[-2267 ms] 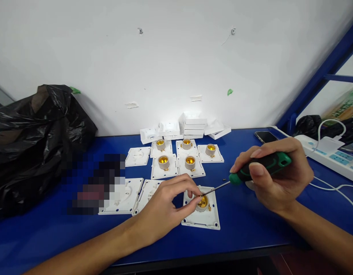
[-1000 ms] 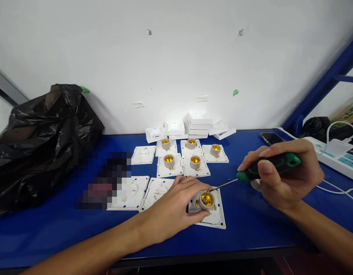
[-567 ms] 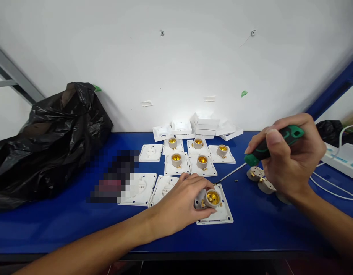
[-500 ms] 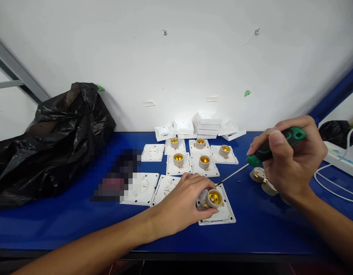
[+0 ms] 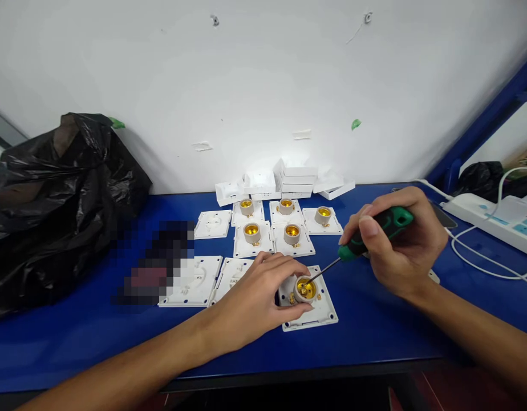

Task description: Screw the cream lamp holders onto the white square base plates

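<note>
My left hand grips a lamp socket from its left side, thumb in front and fingers behind. The socket has a pale round shell, a gold-coloured inside and small brass terminals, and stands on a white square plate. In my right hand is a screwdriver with a green and black handle. Its shaft slants down to the left, and the tip reaches into the socket's opening. Whether a screw sits at the tip is too small to tell.
Several plates with sockets fitted stand behind my hands. Bare white plates lie to the left. White covers are stacked against the wall. A black bag fills the left side; a power strip and white cables lie right.
The screwdriver tip has gone from behind the socket's rim to inside its opening. The socket, tilted in my left hand before, now sits more level on the plate. The view has shifted.
</note>
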`<state>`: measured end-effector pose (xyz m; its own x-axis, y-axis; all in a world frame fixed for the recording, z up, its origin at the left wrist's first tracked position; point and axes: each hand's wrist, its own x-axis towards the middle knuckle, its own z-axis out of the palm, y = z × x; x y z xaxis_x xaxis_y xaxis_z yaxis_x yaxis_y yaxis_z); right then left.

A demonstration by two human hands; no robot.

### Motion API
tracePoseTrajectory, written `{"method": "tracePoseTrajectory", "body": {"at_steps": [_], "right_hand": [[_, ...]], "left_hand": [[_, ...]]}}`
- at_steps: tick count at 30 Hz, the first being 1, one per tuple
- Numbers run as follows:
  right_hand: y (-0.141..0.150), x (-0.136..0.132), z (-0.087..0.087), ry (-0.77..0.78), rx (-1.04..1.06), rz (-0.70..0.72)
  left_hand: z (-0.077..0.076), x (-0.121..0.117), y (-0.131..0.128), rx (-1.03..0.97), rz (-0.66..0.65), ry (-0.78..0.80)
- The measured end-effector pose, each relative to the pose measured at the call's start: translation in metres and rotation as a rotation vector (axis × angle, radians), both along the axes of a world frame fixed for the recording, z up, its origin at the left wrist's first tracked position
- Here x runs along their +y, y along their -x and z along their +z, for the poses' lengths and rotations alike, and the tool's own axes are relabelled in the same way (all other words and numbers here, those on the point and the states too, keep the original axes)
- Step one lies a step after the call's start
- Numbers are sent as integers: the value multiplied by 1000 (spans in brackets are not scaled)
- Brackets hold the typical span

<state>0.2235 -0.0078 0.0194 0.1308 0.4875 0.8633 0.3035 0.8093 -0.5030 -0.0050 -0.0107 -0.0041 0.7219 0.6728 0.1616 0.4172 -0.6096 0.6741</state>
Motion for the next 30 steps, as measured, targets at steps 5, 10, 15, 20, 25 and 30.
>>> {"method": "tracePoseTrajectory", "body": {"at_steps": [5,10,15,20,25,30], "right_hand": [[-3,-6,-8,11,-110,-42],[-3,-7,-14,21,-183,13],[0,-8,-13,-3,-234,52],[-1,-11,-6,69,-320,156],[-1,-12,-6,202,-355,383],[-2,-10,-11,303,-353,356]], "left_hand": [[1,0,-1,0,0,1],[-1,0,0,3,4,3],[-3,0,0,-17,0,-19],[-4,1,0,-2,1,-16],[-4,0,0,-6,5,-9],[-4,-1,0,-28,-14,-28]]}}
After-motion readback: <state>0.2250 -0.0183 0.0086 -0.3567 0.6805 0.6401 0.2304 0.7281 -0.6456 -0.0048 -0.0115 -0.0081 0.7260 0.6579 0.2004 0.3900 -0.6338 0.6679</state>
